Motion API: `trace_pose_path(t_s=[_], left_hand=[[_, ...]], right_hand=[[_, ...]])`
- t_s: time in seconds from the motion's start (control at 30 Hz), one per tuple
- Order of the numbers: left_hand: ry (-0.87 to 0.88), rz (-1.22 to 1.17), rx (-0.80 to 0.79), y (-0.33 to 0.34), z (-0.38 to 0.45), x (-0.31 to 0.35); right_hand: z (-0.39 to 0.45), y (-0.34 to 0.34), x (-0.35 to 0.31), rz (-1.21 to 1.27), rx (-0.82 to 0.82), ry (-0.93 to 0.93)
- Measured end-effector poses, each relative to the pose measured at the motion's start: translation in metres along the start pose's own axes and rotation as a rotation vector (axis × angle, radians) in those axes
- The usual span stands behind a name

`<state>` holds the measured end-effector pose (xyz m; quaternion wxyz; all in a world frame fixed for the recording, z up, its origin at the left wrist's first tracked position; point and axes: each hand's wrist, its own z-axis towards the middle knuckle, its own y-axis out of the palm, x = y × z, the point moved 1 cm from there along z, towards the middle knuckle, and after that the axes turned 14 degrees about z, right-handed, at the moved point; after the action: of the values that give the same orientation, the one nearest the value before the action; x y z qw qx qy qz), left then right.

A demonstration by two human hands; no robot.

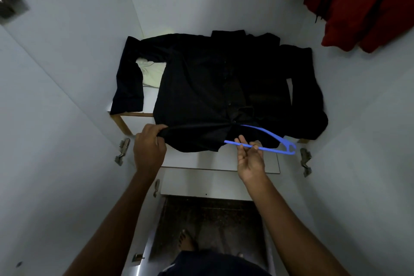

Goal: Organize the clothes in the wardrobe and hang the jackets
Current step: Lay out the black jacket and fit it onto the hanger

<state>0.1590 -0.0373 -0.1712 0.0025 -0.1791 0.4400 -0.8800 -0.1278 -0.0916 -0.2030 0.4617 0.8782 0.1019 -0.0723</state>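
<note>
A black shirt-like jacket (208, 83) lies spread flat on the white wardrobe shelf (132, 105), sleeves out to both sides. My left hand (149, 148) grips its near left hem, lifting the edge. My right hand (249, 159) pinches the bar of a blue plastic hanger (271, 141), whose left end is tucked under the jacket's hem. A cream cloth (152, 71) shows beneath the left sleeve.
Red garments (363, 4) hang at the upper right. White wardrobe walls close in on both sides, with door hinges (122, 151) on the left and another hinge (305, 161) on the right. A lower white shelf (201, 161) juts out below. My bare foot (187, 242) stands on the dark floor.
</note>
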Motion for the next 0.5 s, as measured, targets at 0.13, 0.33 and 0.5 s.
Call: trace_pose_path(t_s=[0.13,0.33,0.5], left_hand=[[-0.126,0.104,-0.475,0.002,-0.019,-0.009],[-0.595,-0.766,-1.133,0.015,-0.057,0.043],[-0.91,-1.125,-0.837,0.041,-0.034,0.094]], right_hand=[[-0.012,0.016,0.043,0.016,-0.056,0.108],[-0.019,0.018,0.074,0.003,-0.066,0.181],[-0.021,0.004,0.074,-0.241,-0.028,0.116]])
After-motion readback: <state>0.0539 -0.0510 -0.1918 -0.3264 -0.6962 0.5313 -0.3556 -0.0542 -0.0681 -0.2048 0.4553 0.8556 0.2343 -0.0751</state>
